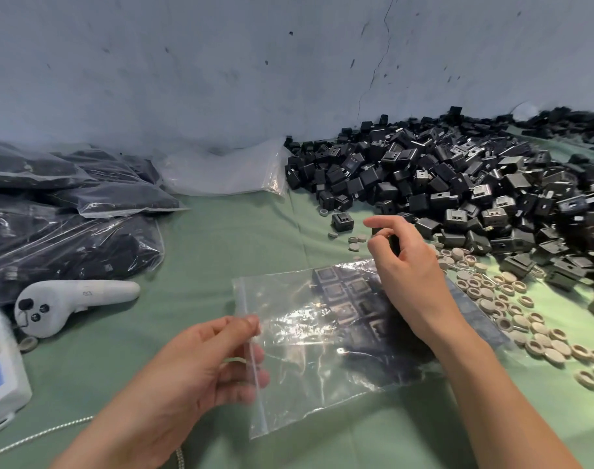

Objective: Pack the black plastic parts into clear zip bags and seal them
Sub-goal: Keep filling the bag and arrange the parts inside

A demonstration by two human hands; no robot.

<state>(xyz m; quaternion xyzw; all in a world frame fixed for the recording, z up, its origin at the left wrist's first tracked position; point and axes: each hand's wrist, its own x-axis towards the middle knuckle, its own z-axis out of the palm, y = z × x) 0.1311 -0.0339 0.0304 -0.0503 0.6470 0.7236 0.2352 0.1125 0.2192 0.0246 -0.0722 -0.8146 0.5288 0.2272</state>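
Observed from my remote station, head view.

1. The clear zip bag [305,377] lies flat on the green-covered counter [221,238], front centre, with its zip strip toward the left.
2. The left hand [194,370] holds that strip, thumb and forefinger pinching it near its upper end. The remaining fingers [255,379] are curled beneath the plastic.
3. The packed parts [349,299] sit inside the bag's far right portion, set in neat rows.
4. The right hand [407,269] is raised over the bag's far corner, its fingers curled around one black part [394,243]. Most of that piece is hidden by the hand.
5. The pile of black parts [457,184] fills the right rear of the counter up to the wall.
6. Beige discs [525,319] are scattered just beside the bag's right edge.
7. Filled bags [69,225] are stacked at far left, with empty bags [221,170] leaning behind them.
8. A white controller [72,299] lies near the left hand, apart from it.
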